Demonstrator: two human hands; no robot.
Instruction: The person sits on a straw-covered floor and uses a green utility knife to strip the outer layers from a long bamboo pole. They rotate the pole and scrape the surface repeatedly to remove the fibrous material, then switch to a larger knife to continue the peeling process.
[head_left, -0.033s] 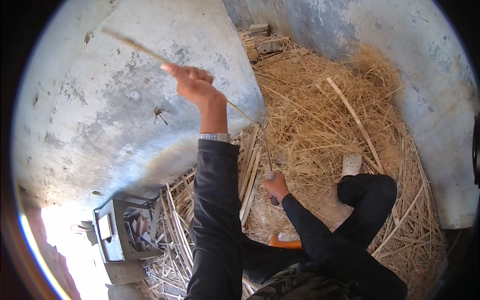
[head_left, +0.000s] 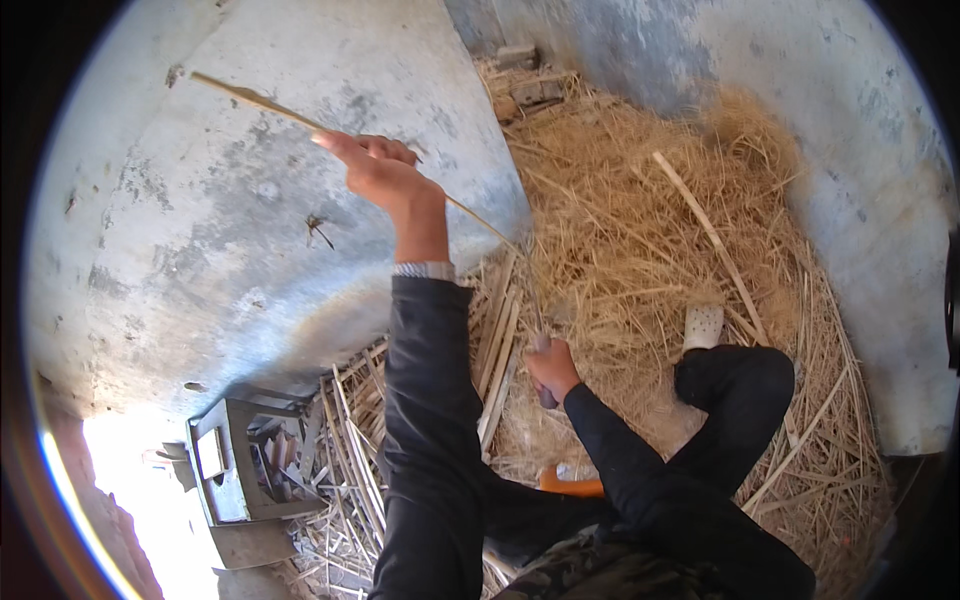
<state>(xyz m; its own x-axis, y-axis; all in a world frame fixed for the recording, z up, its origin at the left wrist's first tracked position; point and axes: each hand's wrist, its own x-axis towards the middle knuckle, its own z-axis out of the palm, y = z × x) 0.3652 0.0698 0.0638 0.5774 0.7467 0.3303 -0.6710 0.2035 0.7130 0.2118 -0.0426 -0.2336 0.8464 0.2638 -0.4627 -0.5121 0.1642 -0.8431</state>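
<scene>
A long, thin strip [head_left: 250, 98], bamboo by its look, slants down from upper left to the middle of the view. My left hand [head_left: 390, 182] is raised and closed around it, the thumb lying along its upper length. Lower and to the right, my right hand [head_left: 555, 370] grips the handle of a knife [head_left: 534, 290]. Its narrow blade points up and meets the strip's lower end, though blur hides the exact contact. Pale shavings [head_left: 640, 240] lie heaped beyond my right hand.
Split strips [head_left: 497, 350] lie along the left wall [head_left: 250, 200]. A long pale strip [head_left: 705, 225] rests on the shavings near my shoe [head_left: 702, 328]. Something orange [head_left: 570, 487] shows by my leg. A wooden frame [head_left: 235, 480] holding scraps stands lower left; bricks [head_left: 518, 57] sit far back.
My left hand has shifted slightly left, and the strip's upper end with it. The right hand and knife have moved very little.
</scene>
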